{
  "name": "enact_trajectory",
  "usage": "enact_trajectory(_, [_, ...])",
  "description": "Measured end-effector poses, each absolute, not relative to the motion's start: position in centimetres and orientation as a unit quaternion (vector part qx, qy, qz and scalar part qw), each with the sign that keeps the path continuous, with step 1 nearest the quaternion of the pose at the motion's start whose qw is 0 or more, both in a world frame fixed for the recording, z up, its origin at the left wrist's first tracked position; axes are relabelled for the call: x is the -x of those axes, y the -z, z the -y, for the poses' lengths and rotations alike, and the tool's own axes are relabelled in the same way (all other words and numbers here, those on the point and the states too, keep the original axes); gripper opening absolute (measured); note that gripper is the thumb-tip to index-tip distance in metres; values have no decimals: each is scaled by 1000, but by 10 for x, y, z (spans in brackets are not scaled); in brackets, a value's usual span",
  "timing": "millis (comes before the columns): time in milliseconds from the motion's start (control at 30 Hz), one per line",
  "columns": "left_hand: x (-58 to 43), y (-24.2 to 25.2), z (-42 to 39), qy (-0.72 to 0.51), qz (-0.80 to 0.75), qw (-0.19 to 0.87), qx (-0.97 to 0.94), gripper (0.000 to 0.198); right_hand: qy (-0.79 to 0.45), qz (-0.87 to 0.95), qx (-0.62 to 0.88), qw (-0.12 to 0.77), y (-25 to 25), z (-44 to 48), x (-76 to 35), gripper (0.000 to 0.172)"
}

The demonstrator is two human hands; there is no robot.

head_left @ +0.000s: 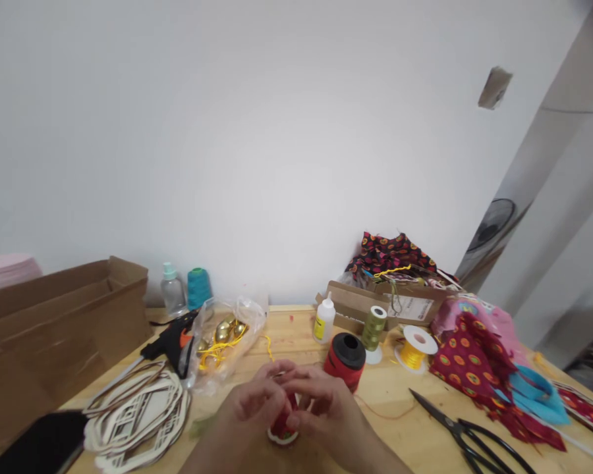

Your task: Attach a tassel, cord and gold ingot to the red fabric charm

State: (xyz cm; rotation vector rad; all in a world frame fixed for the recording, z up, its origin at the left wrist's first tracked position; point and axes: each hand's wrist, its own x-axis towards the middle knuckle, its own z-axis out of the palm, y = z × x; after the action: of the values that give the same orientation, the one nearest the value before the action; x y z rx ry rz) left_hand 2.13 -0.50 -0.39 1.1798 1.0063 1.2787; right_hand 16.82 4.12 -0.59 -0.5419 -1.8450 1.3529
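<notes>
Both hands meet low in the middle of the view, over the wooden table. My left hand (254,403) is closed on a small red piece with a pale scalloped edge (282,436). My right hand (326,405) grips the same piece from the other side, thumb and fingers bent in around it. Fingers hide most of the red piece, so its kind cannot be made out. Just behind my right hand stands a red thread spool (344,363) with a black core. Left of my hands lies a clear plastic bag (222,342) with golden bells (225,329) and yellow cord.
Black scissors (462,428) lie on the right near patterned red cloth (479,368). A glue bottle (325,320), green thread (374,327) and a yellow cord spool (415,349) stand behind. At left are a cardboard box (64,329), a glue gun (170,339) and wooden frames (138,415).
</notes>
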Motion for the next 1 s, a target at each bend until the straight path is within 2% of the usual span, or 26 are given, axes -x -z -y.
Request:
enact_trajectory(67, [-23, 4, 4, -502, -460, 495, -539, 21, -532, 711, 221, 403, 13, -43, -173, 10])
enact_trajectory(133, [-25, 3, 5, -489, -506, 451, -549, 20, -491, 730, 238, 412, 17, -45, -179, 10])
enact_trajectory(267, [-20, -3, 6, -492, -576, 372, -537, 14, -322, 772, 282, 470, 18, -44, -188, 15])
enact_trajectory(333, [-19, -5, 8, -501, -588, 329, -543, 9, -315, 757, 294, 491, 19, -40, -186, 14])
enact_trajectory(400, [-22, -4, 9, -538, -580, 271, -549, 7, -393, 738, 286, 469, 23, -35, -179, 22])
enact_trajectory(500, [-37, 2, 9, -630, -524, 203, -537, 14, -580, 643, 287, 409, 35, -30, -167, 47])
enact_trajectory(533, [-42, 5, 9, -659, -501, 197, -526, 16, -633, 595, 299, 395, 39, -30, -164, 51])
enact_trajectory(667, [-46, 24, 1, -714, -456, 231, -479, 25, -775, 427, 289, 366, 46, -33, -162, 42])
enact_trajectory(833, [-17, 58, -17, -658, -426, 391, -483, 30, -808, 367, 240, 392, 36, -38, -169, 34])
enact_trajectory(900, [-12, 65, -20, -615, -444, 389, -522, 30, -802, 370, 234, 405, 32, -39, -171, 33])
enact_trajectory(1000, [-22, 62, -14, -567, -491, 324, -576, 21, -794, 379, 229, 417, 29, -41, -172, 31])
